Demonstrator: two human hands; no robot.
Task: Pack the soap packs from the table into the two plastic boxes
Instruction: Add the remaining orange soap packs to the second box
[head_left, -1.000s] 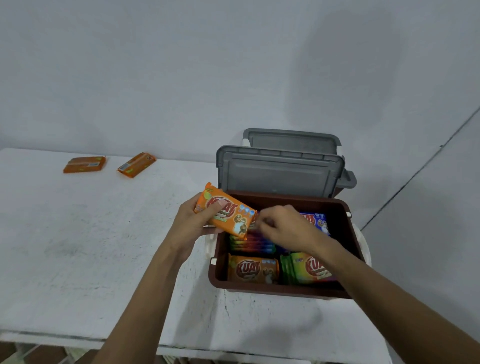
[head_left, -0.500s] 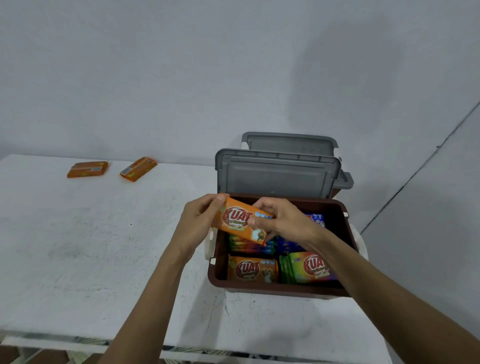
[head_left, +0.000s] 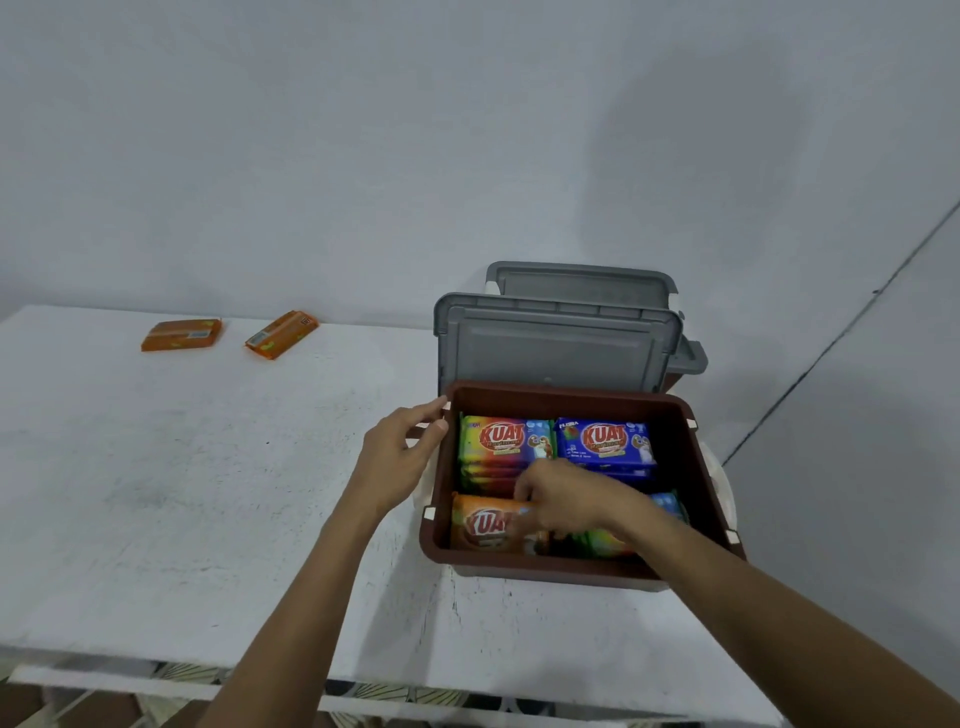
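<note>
A brown plastic box stands open at the right of the white table. Inside lie a rainbow soap pack, a blue soap pack, a green soap pack partly hidden, and an orange soap pack at the front left. My right hand is down in the box, fingers on the orange pack's right end. My left hand is open at the box's left rim, fingertips touching it. Two more orange soap packs lie at the table's far left.
The box's grey lid stands upright behind it. Behind that shows the grey lid of a second box, its body hidden. A pale wall runs along the back and the right. The table's front edge is close below my arms.
The orange pack passed from both hands into the box's front left corner under my right hand. My left hand let go and moved to the box's left rim.
</note>
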